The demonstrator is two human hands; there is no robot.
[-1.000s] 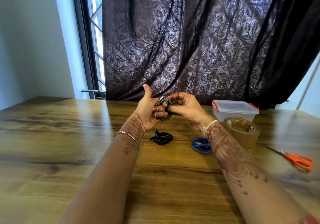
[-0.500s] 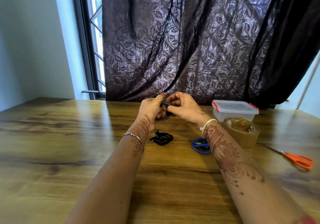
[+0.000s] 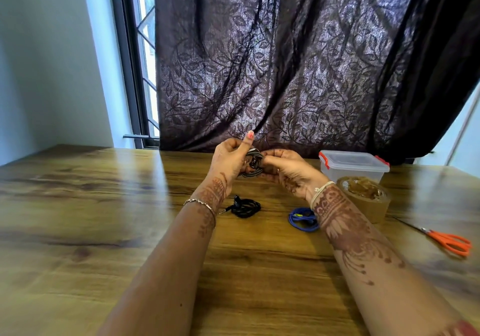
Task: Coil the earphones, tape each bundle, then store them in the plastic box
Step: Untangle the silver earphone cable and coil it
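Note:
A grey-and-black earphone coil (image 3: pixel 253 164) is held up above the wooden table (image 3: pixel 104 206), between both hands. My left hand (image 3: pixel 230 160) grips its left side, thumb raised. My right hand (image 3: pixel 288 169) pinches its right side with curled fingers. A black earphone bundle (image 3: pixel 245 207) lies on the table below my hands. A blue earphone bundle (image 3: pixel 302 219) lies to its right, partly hidden by my right wrist. The clear plastic box (image 3: pixel 353 165) with red clips stands closed at the back right.
A roll of brown tape (image 3: pixel 365 198) stands just in front of the box. Orange scissors (image 3: pixel 450 241) lie near the table's right edge. A dark curtain (image 3: pixel 285 63) hangs behind the table, with a window (image 3: pixel 145 63) at its left.
My left thumb dropped onto the coil, then lifted again. Both hands stay together on the coil, turning it slightly.

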